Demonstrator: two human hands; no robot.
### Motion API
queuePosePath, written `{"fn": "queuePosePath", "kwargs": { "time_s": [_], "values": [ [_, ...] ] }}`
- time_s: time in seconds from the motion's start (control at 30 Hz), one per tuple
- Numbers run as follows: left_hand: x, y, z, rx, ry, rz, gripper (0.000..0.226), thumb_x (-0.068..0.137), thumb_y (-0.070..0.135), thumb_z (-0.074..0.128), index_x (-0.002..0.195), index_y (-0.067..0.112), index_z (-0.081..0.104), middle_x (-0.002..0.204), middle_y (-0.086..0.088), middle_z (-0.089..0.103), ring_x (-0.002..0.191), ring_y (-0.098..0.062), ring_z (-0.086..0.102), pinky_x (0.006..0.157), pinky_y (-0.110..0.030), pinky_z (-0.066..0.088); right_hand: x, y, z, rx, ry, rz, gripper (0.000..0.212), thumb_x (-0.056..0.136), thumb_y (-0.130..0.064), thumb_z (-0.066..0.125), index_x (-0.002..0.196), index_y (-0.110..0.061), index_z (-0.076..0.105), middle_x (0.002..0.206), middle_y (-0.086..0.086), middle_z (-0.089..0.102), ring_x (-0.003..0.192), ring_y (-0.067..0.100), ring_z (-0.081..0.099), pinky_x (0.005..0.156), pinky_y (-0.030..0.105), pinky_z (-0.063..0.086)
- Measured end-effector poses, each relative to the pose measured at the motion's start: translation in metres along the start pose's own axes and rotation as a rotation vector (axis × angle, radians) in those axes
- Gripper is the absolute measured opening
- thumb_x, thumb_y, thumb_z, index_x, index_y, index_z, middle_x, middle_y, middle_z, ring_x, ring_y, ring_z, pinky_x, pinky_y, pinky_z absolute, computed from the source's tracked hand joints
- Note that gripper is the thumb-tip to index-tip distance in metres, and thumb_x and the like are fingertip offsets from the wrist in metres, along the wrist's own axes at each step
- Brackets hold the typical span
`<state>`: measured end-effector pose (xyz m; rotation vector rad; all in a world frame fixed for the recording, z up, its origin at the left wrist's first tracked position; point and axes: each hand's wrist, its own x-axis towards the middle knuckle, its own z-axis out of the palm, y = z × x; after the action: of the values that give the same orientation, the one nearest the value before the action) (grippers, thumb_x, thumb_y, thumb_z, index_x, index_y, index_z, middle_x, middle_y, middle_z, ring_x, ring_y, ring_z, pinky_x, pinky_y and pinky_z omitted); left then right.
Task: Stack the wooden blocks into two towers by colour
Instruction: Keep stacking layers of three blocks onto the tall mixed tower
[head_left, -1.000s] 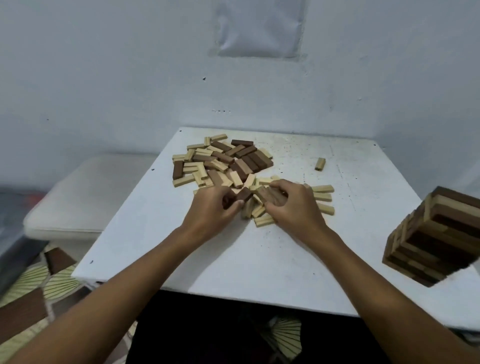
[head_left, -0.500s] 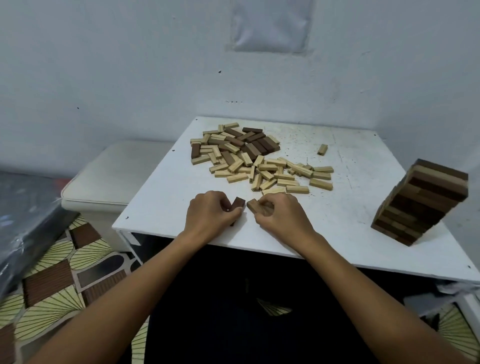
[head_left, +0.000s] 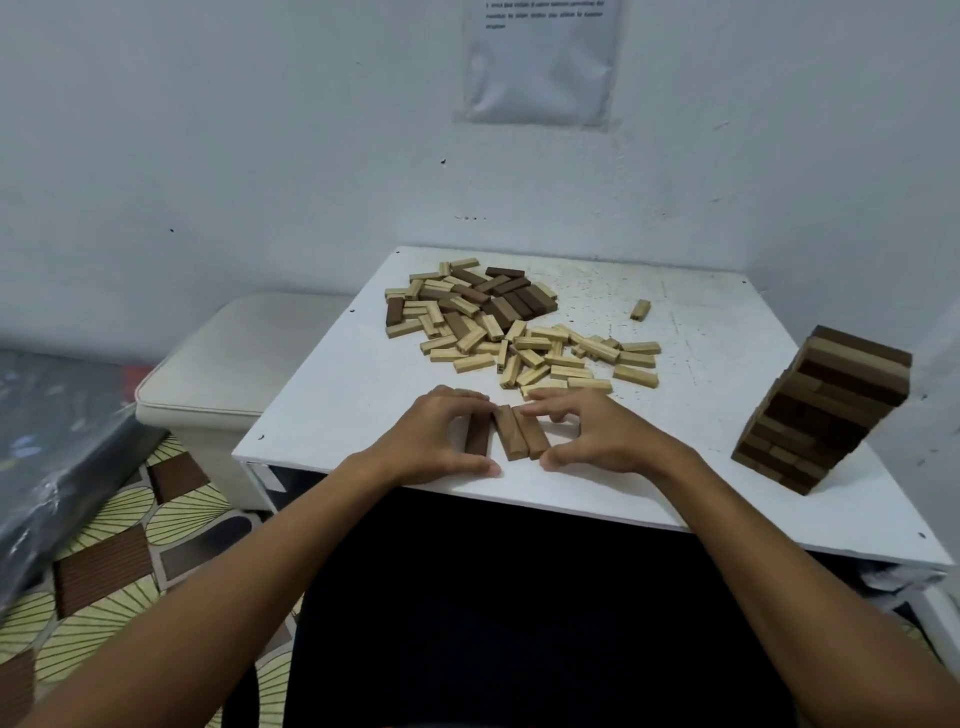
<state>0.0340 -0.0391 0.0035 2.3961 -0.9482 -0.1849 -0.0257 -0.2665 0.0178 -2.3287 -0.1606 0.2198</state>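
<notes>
Near the table's (head_left: 363, 395) front edge, left hand (head_left: 426, 441) and right hand (head_left: 597, 436) pinch three dark blocks (head_left: 511, 434) together; next, carrying that layer to the dark tower (head_left: 821, 410).

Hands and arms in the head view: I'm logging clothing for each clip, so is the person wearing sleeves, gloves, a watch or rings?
Nothing worn is visible. The left hand and right hand are gloveless, with no rings visible. Both forearms are bare to the frame's bottom edge: no sleeves, watch or bands.
</notes>
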Motion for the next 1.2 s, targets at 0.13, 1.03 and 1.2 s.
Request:
{"fn": "queuePosePath", "kwargs": {
  "time_s": [0.13,1.03,1.2],
  "values": [
    [0.004,0.002,0.006,-0.053,0.056,0.001,0.08,0.061,0.054,0.084,0.129,0.021,0.06,0.127,0.003,0.062,0.116,-0.012,0.049,0.097,-0.029,0.041,0.004,0.005,0.005,0.031,0.039,-0.024,0.063,0.071,-0.015,0.082,0.13,-0.018,0.062,0.143,0.001,0.051,0.129,0.015,0.046,0.092,0.016,0.038],
    [0.011,-0.012,0.015,-0.202,0.061,-0.015,0.082,0.051,0.065,0.084,0.125,0.038,0.059,0.116,0.017,0.055,0.11,0.008,0.047,0.085,-0.012,0.038,-0.001,0.02,0.026,0.075,0.234,-0.048,0.058,0.064,-0.035,0.087,0.118,-0.033,0.068,0.131,-0.02,0.057,0.124,0.005,0.041,0.096,0.029,0.037],
    [0.01,-0.016,0.019,-0.182,0.082,-0.013,0.075,0.057,0.055,0.086,0.125,0.037,0.059,0.116,0.015,0.054,0.109,0.012,0.044,0.084,-0.006,0.035,-0.001,0.023,0.028,0.064,0.228,-0.056,0.058,0.066,-0.037,0.086,0.12,-0.033,0.067,0.131,-0.019,0.057,0.124,0.002,0.041,0.098,0.031,0.037]
  ]
}}
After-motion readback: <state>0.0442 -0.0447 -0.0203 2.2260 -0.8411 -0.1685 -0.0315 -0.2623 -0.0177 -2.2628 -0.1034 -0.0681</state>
